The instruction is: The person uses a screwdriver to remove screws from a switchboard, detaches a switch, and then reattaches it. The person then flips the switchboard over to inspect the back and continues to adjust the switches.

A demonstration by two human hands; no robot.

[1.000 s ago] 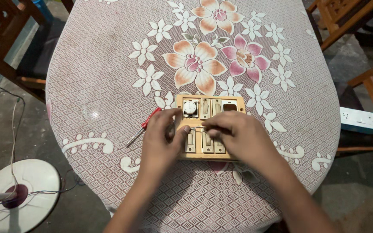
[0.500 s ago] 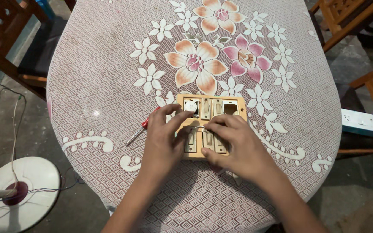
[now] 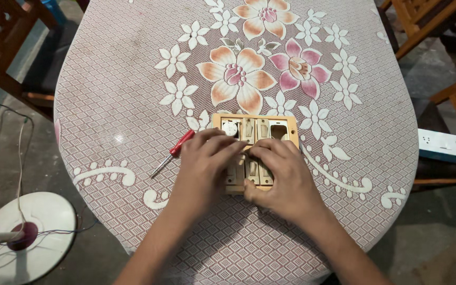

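Down near the bottom middle of the frame, both hands are bunched over a tan wooden switchboard [image 3: 256,134] lying flat on the floral tablecloth [image 3: 133,79]. The left hand [image 3: 202,168] lies palm-down on the board's left half, fingers curled and pressing on its face rather than wrapped around anything. The right hand [image 3: 279,178] covers the lower right part, its fingertips meeting the left ones at the middle row of rocker switches. Whether it's pinching a switch or just pushing on one, I honestly can't tell; the knuckles hide the contact.

Above the hands you can see the board's upper row: a round white knob [image 3: 230,128] at left, two rockers beside it, and an open cutout [image 3: 279,131] at the right end with nothing fitted in it.

My read is that they're seating or working loose one of the middle switches, with the left hand steadying the board. If so, the next move probably needs firm, even thumb pressure, without letting the board skate on that cloth.

A red-handled screwdriver [image 3: 172,153] lies just left of the left hand, untouched. Lower left of the frame shows a white round fan base [image 3: 43,232] on the floor, and a white power strip [image 3: 446,146] sits at the right edge.
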